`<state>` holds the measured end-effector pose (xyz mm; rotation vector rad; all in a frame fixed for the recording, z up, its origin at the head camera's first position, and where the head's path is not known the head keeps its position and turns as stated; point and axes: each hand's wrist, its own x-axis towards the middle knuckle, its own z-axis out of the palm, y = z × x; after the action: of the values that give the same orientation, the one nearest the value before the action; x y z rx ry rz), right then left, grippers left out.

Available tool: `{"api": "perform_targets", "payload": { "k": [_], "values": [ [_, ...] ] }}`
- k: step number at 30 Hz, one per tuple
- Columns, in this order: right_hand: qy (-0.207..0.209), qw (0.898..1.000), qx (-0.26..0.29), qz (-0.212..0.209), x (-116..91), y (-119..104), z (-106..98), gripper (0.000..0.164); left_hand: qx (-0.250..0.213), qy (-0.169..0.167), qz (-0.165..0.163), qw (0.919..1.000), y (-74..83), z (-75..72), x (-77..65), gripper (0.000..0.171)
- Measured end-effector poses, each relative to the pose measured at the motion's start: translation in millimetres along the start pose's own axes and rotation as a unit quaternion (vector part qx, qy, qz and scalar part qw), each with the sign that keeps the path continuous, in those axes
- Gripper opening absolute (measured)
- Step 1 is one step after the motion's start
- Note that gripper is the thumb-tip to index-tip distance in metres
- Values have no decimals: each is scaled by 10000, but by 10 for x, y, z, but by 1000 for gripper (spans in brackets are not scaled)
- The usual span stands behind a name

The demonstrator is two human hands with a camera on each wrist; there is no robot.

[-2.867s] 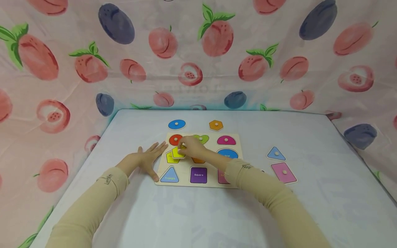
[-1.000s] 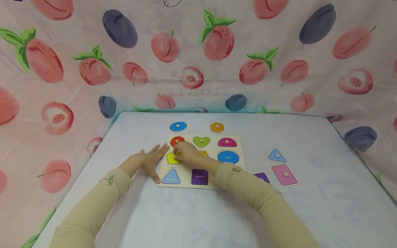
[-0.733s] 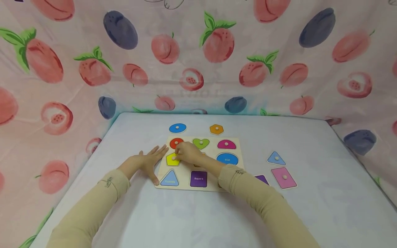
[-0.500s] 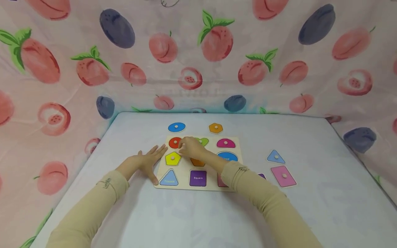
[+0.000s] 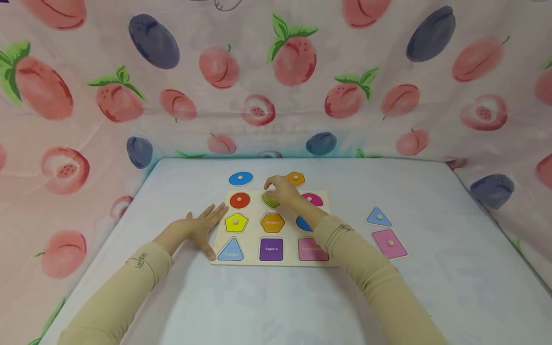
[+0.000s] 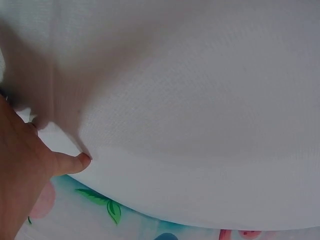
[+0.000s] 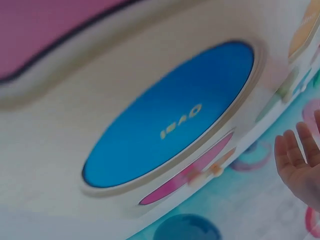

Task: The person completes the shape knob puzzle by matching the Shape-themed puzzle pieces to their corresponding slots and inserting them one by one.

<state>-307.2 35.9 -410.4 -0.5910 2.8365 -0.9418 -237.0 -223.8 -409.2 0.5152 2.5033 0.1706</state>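
Pentagon (image 5: 236,222), yellow with a pale knob, now appears seated in its place on the board (image 5: 253,235), left of the frame's centre; about three seconds ago the right hand (image 5: 282,190) was carrying it there, and since then that hand has let go and moved up and to the right. It hangs over the green heart (image 5: 271,201), just beside the orange hexagon (image 5: 296,179) in the upper middle, thumb and forefinger curved with a gap between them and nothing visible in the grip. The left hand (image 5: 200,230) stays spread wide at the board's left edge, holding nothing. With this piece in, the fitting work looks nearly half done: the heart, red circle (image 5: 239,200) and magenta half-circle (image 5: 314,199) also fill their places, while the hexagon recess (image 5: 272,223), oval recess (image 7: 170,120), triangle recess (image 5: 231,250), square recess (image 5: 271,249) and rectangle recess (image 5: 313,249) show no piece. Of the other loose pieces in view, the blue oval (image 5: 240,178) lies above the board's upper left, the blue triangle (image 5: 379,217) and pink rectangle (image 5: 390,243) toward the frame's right.
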Motion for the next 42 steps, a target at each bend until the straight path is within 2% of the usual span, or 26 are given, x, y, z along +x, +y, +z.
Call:
{"api": "perform_targets", "payload": {
  "k": [6, 14, 24, 36, 42],
  "values": [
    [226, 9997, 40, 81, 27, 191, -99, 16, 7, -29, 22, 10000, -16, 20, 9, 135],
    [288, 9993, -73, 238, 119, 340, -215, 19, 44, -12, -21, 10000, -41, 40, 39, 137],
    [555, 9966, 490, 355, 185, 587, -409, 22, 42, 29, -37, 10000, -35, 38, 30, 136],
    [409, 9971, 329, 547, 257, 702, -462, 18, -40, 30, -105, 9999, -52, 41, 38, 136],
    [403, 9951, 389, 817, 283, 765, -408, 19, -10, -13, -94, 10000, -57, 43, 29, 135]
  ]
}}
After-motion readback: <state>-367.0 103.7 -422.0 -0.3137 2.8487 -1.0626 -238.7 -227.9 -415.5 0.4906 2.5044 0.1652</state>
